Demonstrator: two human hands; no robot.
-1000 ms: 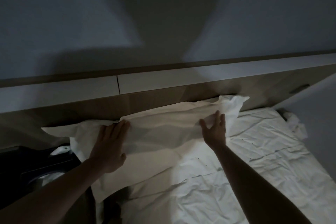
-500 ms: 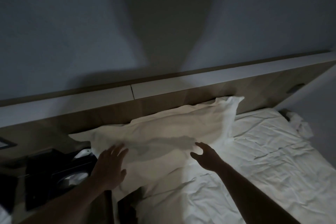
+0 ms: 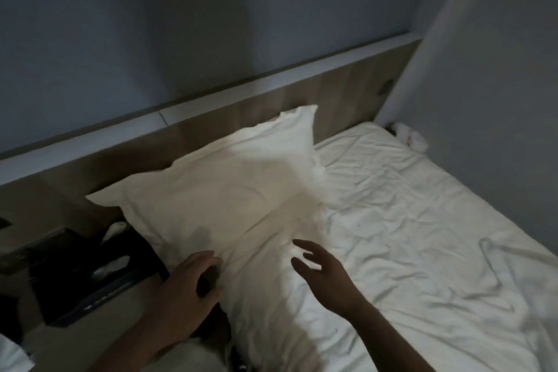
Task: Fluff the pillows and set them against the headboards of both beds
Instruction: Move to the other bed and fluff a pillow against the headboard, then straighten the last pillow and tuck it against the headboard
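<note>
The pillow (image 3: pixel 229 199) lies at the head of the bed (image 3: pixel 422 251), its far edge against the wooden headboard (image 3: pixel 347 90) and its near-left part hanging past the mattress edge over the dark nightstand (image 3: pixel 75 278) beside the bed. The left hand (image 3: pixel 187 290) curls loosely at the pillow's near-left edge, fingertips touching the fabric, though whether its grip has closed on the cloth cannot be told; the right hand (image 3: pixel 326 272) floats just over the pillow's near-right part, fingers spread, gripping nothing. The likely trouble: the pillow sits skewed and off to the left of the headboard's span, so a careless tug from the left hand could drag it off the bed onto the nightstand and disturb the small pale items there; it also looks rather flat, so it may slump instead of leaning upright. Counted: one pillow, one bed in view, one headboard, two hands, one crumpled white cloth (image 3: pixel 410 137) in the corner at the headboard's right end.
</note>
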